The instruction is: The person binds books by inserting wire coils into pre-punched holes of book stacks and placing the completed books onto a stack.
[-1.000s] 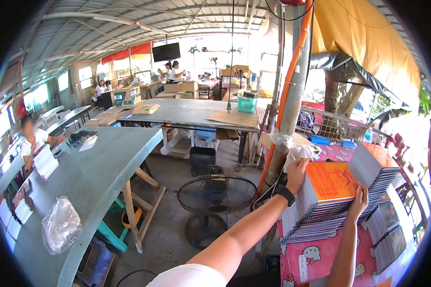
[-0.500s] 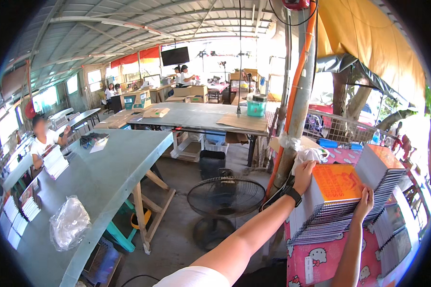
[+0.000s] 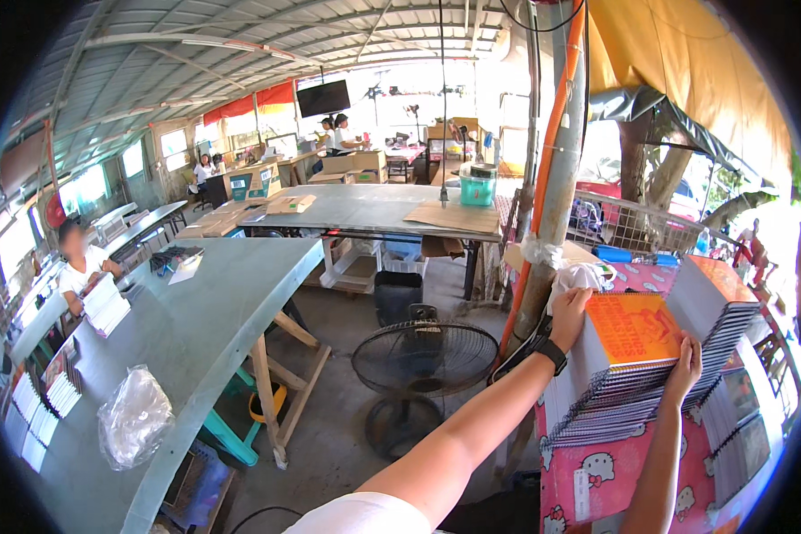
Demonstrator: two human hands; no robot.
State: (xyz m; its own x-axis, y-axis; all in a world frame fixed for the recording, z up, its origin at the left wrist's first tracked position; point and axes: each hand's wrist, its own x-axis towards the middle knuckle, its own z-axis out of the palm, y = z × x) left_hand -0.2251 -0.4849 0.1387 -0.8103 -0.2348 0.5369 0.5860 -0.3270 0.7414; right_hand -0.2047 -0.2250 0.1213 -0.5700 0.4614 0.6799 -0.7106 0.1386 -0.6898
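At the right, both my hands are on a stack of spiral notebooks (image 3: 634, 327) with an orange cover on top. My left hand (image 3: 571, 316) grips the stack's far left edge, a dark watch on its wrist. My right hand (image 3: 685, 369) holds the near right edge by the black coils, fingers closed. The stack leans, its coils stepping down toward the lower left. It rests on a pink cloth (image 3: 614, 476) with a cartoon cat print. A taller notebook stack (image 3: 716, 298) stands just behind to the right, and more notebooks (image 3: 739, 436) lie along the right edge.
A metal post (image 3: 552, 178) with an orange hose rises beyond my left hand. A floor fan (image 3: 425, 356) stands left of my arm. The grey-green table (image 3: 214, 311) at left bears a clear plastic bag (image 3: 136, 418). Across it sits a co-worker (image 3: 84, 262) beside a notebook pile (image 3: 107, 305).
My hands keep their hold, and the orange-topped stack has shifted very slightly. The view has moved a little. The co-worker's raised hand has come down toward the notebook pile.
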